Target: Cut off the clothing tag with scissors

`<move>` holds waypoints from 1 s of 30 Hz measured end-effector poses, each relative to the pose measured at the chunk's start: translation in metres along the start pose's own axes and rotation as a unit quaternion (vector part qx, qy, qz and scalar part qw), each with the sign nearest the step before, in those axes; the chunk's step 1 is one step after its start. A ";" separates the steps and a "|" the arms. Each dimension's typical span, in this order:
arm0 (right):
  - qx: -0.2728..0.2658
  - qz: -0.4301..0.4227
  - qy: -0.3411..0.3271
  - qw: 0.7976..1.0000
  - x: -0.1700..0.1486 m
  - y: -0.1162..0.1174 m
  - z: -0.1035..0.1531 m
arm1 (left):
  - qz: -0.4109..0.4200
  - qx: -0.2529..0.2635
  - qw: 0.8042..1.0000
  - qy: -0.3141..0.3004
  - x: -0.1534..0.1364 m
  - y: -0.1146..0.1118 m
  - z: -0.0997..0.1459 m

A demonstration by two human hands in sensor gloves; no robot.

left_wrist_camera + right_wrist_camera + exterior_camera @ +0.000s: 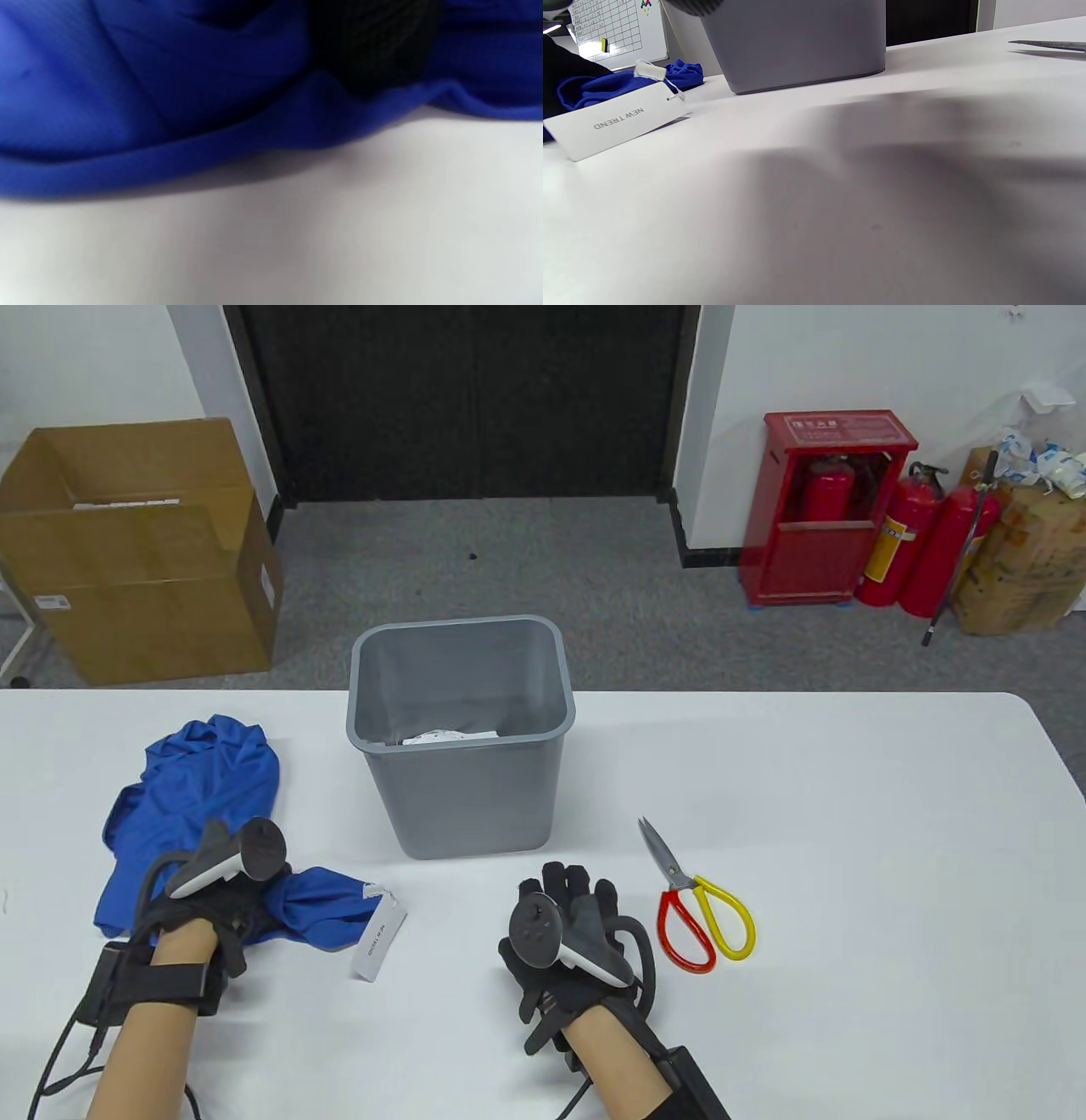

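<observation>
1. The white worktop point(848, 814) carries everything, and both hands come in from its near edge.
2. A grey bin point(462, 780) stands upright toward the far edge, left of centre, with white paper scraps at its bottom.
3. A crumpled blue garment point(199, 780) lies at the left, well apart from the scissors.
4. The left hand point(204, 899) rests on the garment's near end; its fingers are hidden, so I cannot tell whether it grips the cloth.
5. The right hand point(568, 925) lies flat on the worktop between tag and scissors, fingers spread and holding nothing.
6. Scissors point(691, 899) with one red and one yellow loop lie just beside the right hand, blades closed and pointing away.
7. A white tag point(379, 940) printed "NEW TREND" lies flat by the garment's near tip, joined to it by a thin string.
</observation>
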State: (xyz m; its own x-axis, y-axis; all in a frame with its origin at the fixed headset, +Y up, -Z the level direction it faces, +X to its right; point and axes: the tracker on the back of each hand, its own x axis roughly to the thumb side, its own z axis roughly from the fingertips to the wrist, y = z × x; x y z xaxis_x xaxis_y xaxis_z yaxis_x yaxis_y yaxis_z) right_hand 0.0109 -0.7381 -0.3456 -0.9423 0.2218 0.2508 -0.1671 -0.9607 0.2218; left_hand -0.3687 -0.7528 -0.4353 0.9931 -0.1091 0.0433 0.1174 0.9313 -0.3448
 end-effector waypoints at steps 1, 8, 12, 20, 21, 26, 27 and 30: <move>0.000 0.000 0.000 1.000 0.000 0.000 0.000 | 0.002 0.010 1.000 0.002 0.000 0.000 0.001; 0.003 -0.005 0.002 1.000 -0.001 0.001 0.000 | 0.088 0.102 0.991 0.014 -0.005 0.028 0.017; 0.002 -0.007 0.002 1.000 -0.002 0.001 -0.001 | 0.125 0.160 0.979 0.021 -0.012 0.061 0.038; 0.002 -0.007 0.012 1.000 -0.008 0.002 -0.003 | 0.147 0.265 0.953 -0.004 -0.017 0.117 0.092; 0.003 -0.007 0.014 1.000 -0.010 0.002 -0.003 | 0.148 0.276 0.950 -0.008 -0.016 0.122 0.097; 0.005 -0.008 0.032 0.999 -0.019 0.003 -0.006 | 0.146 0.333 0.931 -0.029 -0.007 0.143 0.129; 0.005 -0.010 0.039 0.999 -0.022 0.003 -0.007 | 0.147 0.347 0.926 -0.030 -0.004 0.144 0.134; -0.007 -0.007 0.050 0.999 -0.029 0.002 -0.009 | 0.170 0.368 0.913 -0.044 0.003 0.140 0.142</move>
State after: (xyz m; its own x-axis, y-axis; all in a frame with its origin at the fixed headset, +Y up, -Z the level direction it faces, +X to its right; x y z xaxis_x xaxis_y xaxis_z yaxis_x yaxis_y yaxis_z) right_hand 0.0349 -0.7484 -0.3609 -0.9639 0.2175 0.1533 -0.1831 -0.9602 0.2110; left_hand -0.3498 -0.5739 -0.3502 0.9641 0.2278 0.1364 -0.2628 0.8913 0.3695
